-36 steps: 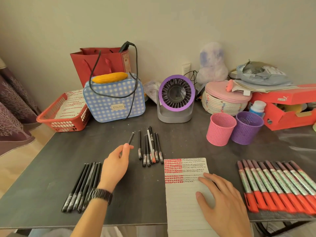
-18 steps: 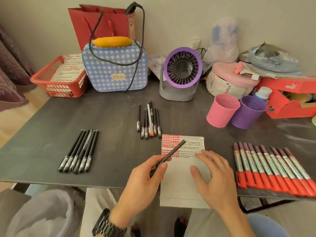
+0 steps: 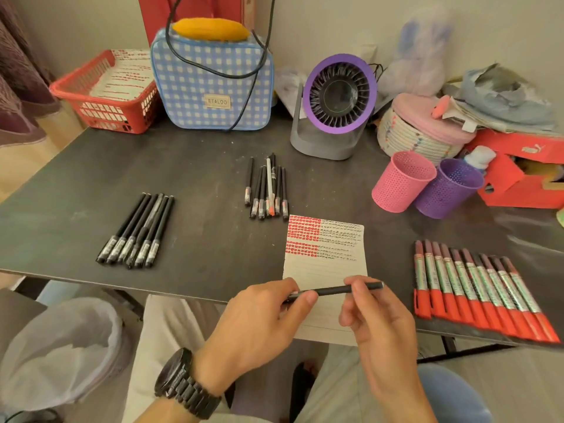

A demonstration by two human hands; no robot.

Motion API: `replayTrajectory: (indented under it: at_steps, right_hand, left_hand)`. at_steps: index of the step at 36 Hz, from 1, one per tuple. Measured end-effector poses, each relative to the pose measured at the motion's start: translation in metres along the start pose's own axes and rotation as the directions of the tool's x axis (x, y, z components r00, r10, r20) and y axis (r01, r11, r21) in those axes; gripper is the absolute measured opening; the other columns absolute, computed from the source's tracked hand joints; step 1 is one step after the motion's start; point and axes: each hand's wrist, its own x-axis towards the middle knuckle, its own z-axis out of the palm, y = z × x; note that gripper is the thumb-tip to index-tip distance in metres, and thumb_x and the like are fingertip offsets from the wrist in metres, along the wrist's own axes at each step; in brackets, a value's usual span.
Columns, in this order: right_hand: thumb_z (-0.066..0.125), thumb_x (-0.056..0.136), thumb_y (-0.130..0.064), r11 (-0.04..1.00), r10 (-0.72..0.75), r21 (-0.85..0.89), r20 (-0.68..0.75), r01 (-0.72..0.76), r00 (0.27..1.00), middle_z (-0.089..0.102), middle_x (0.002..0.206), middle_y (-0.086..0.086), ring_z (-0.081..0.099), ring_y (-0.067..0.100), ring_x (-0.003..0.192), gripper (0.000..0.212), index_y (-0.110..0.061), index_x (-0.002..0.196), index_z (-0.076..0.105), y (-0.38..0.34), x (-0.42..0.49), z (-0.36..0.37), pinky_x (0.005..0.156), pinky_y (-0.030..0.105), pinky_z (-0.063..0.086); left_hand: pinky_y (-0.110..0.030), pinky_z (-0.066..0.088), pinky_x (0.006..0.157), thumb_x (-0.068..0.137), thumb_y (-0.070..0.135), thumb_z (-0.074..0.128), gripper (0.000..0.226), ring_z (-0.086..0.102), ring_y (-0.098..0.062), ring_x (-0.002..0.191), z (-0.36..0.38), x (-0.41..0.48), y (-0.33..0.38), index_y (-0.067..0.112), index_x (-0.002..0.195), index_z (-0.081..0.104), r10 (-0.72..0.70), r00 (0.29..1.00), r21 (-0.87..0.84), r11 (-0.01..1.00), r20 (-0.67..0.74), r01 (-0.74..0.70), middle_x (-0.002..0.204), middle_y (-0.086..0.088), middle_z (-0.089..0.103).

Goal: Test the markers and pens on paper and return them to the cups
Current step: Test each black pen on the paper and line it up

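Observation:
Both hands hold one black pen level over the lower part of the lined paper. My left hand grips its left end, and my right hand pinches its right end between thumb and fingertips. The paper's top carries red and black test marks. A row of black pens lies at the left, a second bunch of pens in the middle. Red-capped markers lie in a row at the right. The pink cup and purple cup stand behind the markers.
A purple desk fan, a blue checked bag, a red basket, a woven lidded basket and a red shoebox line the back of the dark table. A lined bin stands below left.
My left hand brought the pen from the middle bunch to the paper. My right hand lifted off the paper and took hold of the pen's other end. The pen now lies level.

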Motion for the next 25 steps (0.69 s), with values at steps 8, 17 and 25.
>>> replayTrajectory:
  at_steps: [8, 17, 25]
  right_hand:
    - [0.070, 0.079, -0.058, 1.000, 0.026, -0.018, 0.057, -0.025, 0.998, 0.053, 0.057, 0.001, 0.051, 0.018, 0.049, 0.046, -0.012, 0.082, 0.077, -0.002, -0.007, 0.022, 0.053, 0.023, 0.046]
    - [0.067, 0.084, -0.057, 0.997, -0.071, -0.024, 0.044, 0.072, 0.997, 0.051, 0.056, 0.009, 0.047, 0.016, 0.048, 0.040, -0.019, 0.073, 0.073, -0.004, -0.011, 0.019, 0.053, 0.022, 0.043]
    - [0.060, 0.094, -0.042, 0.984, -0.157, -0.069, 0.065, 0.161, 0.986, 0.052, 0.054, 0.001, 0.049, 0.015, 0.050, 0.031, -0.016, 0.082, 0.073, -0.011, -0.006, 0.005, 0.056, 0.020, 0.044]
  left_hand:
    - [-0.022, 0.025, 0.047, 0.095, 0.069, 0.036, 0.061, 0.037, -0.018, 0.050, 0.005, 0.000, 0.013, 0.023, 0.056, 0.030, 0.062, 0.998, -0.052, 0.997, -0.021, -0.063, 0.048, 0.003, 0.036]
    - [-0.019, 0.024, 0.047, 0.093, 0.069, 0.043, 0.069, 0.031, -0.016, 0.043, 0.007, 0.001, 0.022, 0.014, 0.051, 0.035, 0.038, 0.997, -0.243, 0.970, 0.061, -0.022, 0.042, 0.006, 0.031]
    - [-0.020, 0.025, 0.048, 0.084, 0.086, 0.038, 0.070, 0.035, -0.013, 0.045, 0.007, 0.012, 0.024, 0.023, 0.054, 0.040, 0.025, 0.990, -0.221, 0.975, 0.141, 0.007, 0.044, 0.008, 0.036]
